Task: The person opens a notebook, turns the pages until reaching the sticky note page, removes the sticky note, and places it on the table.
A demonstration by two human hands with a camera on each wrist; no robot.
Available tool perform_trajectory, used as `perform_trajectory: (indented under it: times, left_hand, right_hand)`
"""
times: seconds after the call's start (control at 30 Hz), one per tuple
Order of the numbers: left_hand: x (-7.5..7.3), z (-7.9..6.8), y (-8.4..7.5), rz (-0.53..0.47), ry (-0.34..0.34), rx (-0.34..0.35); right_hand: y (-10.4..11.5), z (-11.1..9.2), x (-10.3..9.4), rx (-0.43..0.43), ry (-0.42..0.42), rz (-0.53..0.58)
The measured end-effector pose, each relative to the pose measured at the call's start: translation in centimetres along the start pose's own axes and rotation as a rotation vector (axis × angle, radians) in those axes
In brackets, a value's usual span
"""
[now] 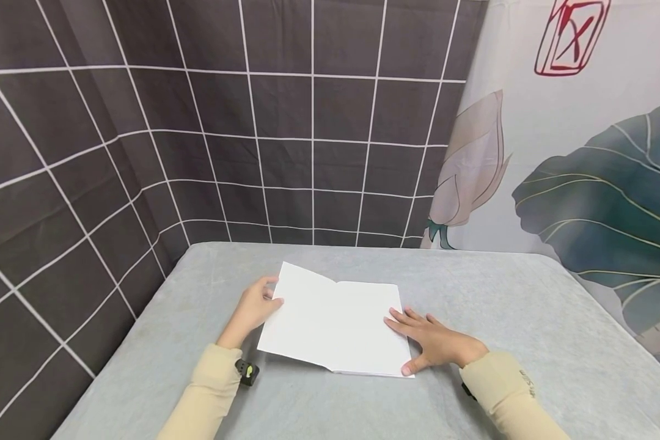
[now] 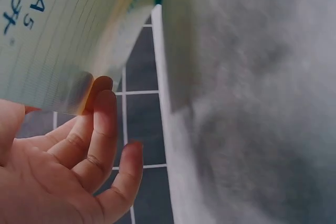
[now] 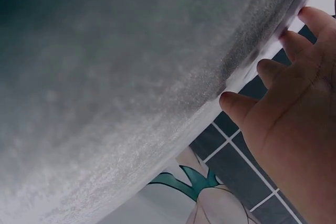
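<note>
An open notebook [image 1: 357, 327] with blank white pages lies in the middle of the table, its left half tilted up off the surface. At that left edge my left hand [image 1: 255, 307] pinches the cover and pages between thumb and fingers. The left wrist view shows the underside, a pale green lined cover [image 2: 58, 45] with blue print reading "A5", and the left hand [image 2: 79, 166] gripping its edge. My right hand [image 1: 437, 343] rests with spread fingers on the right page's outer edge. In the right wrist view, the right hand's [image 3: 294, 108] fingertips are along the table edge line.
The table [image 1: 528, 293] has a grey cloth-like top. Behind it and to the left hangs a dark curtain [image 1: 341, 165] with a white grid. A pale curtain with a lotus print [image 1: 473, 171] hangs at the back right. A black wrist device [image 1: 247, 371] sits at the left cuff.
</note>
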State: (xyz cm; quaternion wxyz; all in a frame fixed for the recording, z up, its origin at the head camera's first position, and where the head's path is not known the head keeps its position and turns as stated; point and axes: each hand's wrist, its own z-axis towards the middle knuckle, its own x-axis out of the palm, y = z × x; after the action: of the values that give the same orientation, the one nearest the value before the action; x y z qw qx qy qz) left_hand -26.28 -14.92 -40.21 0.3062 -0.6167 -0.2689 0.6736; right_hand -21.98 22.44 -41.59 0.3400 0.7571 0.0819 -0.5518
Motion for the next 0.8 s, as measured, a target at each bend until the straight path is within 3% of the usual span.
perform_trajectory:
  times: [0.8]
  left_hand:
    - [0.8, 0.8, 2.5, 0.057, 0.1, -0.053]
  right_hand:
    - [-0.2, 0.2, -0.1, 0.022, 0.013, -0.005]
